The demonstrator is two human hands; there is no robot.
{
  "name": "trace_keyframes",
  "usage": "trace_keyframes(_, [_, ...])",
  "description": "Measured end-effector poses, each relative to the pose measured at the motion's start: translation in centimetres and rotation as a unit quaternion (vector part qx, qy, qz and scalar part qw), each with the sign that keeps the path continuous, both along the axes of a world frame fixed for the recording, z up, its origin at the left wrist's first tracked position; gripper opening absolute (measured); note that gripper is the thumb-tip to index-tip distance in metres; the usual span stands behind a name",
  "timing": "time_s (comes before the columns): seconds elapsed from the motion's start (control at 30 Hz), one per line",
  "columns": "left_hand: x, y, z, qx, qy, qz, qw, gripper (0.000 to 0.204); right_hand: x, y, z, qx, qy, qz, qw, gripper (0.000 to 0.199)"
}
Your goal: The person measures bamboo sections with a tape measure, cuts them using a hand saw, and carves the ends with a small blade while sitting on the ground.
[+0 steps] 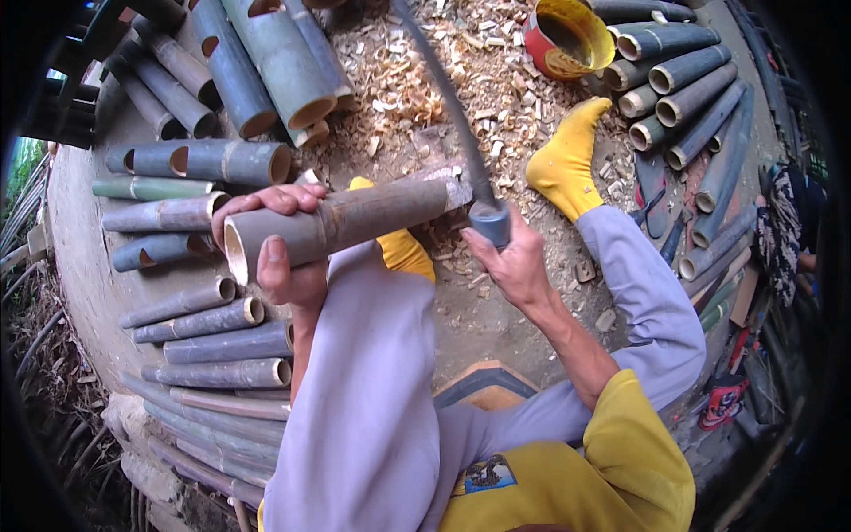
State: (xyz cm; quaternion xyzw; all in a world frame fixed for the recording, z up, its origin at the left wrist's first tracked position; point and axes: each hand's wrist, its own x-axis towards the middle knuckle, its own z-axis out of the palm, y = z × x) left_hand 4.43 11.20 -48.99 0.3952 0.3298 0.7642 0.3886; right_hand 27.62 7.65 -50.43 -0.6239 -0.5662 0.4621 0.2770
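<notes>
Seated, legs in grey trousers (372, 390) stretched out, yellow socks (565, 160) on.
Left hand (279, 244) clamped round near open end of bamboo tube (341, 226), tube lying across left knee, far end out over the shavings.
Right hand (514, 262) closed on grey handle of long curved blade (452, 106); blade meets tube near far end.
Hands apart, one each end.
Progress, judging by scene: plenty already cut — stacked bamboo lengths (213, 346) left, more (683, 80) right, thick shavings (443, 80) on ground. This tube mid-trim, looks like.
Red and yellow bucket (567, 40) beyond.
Unclear: blade tip cut off at top edge; exact contact point on tube hard to read; right rim clutter indistinct.
</notes>
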Motion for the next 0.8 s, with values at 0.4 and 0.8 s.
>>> trace_keyframes(0.4, [-0.7,0.5,0.3,0.051,0.071,-0.09,0.992,0.051,0.9,0.2,-2.3,-0.072,0.002,0.02,0.997,0.037])
trace_keyframes(0.8, [-2.6,-1.2,1.9,-0.003,0.179,-0.136,0.974,0.048,0.3,0.1,-2.3,-0.113,-0.009,0.051,0.992,0.039])
